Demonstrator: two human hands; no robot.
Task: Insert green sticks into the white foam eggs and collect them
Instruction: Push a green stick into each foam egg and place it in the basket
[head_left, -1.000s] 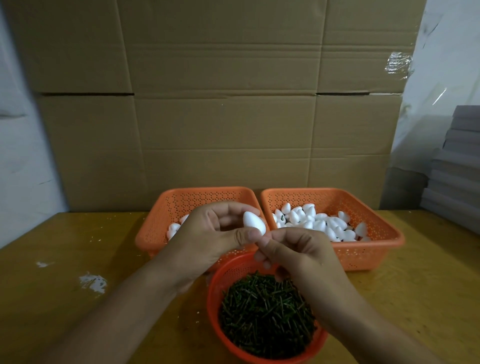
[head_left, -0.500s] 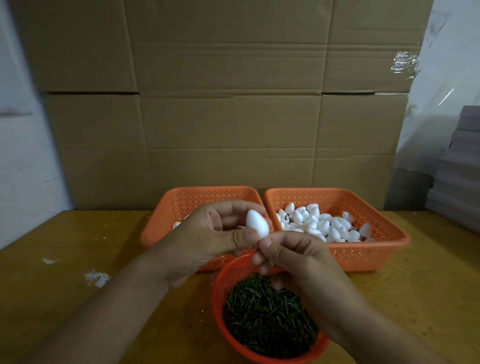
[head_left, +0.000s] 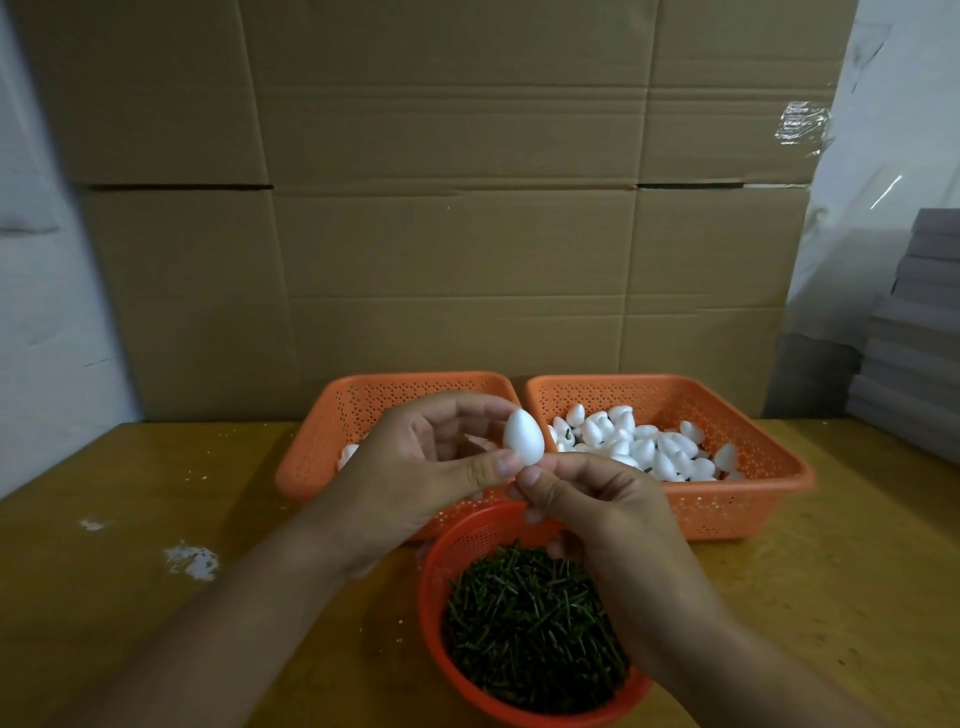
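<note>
Nearest, a round orange basket (head_left: 439, 582) of green sticks (head_left: 530, 618) sits on the tabletop (head_left: 104, 597), its right side hidden by the right forearm. Above it the right hand (head_left: 597, 514) curls its fingers just under a white foam egg (head_left: 523, 436); whether they pinch a stick cannot be made out. The left hand (head_left: 415, 467) pinches the smooth, pointed egg upright. Behind stand two orange trays: the left tray (head_left: 358, 410) mostly hidden, the right tray (head_left: 753, 441) heaped with eggs (head_left: 644, 441). Cardboard (head_left: 447, 208) rises beyond.

surface: wooden table (head_left: 104, 597) | on it: two orange baskets (head_left: 727, 499), round basket (head_left: 441, 613), white smears (head_left: 192, 561)
</note>
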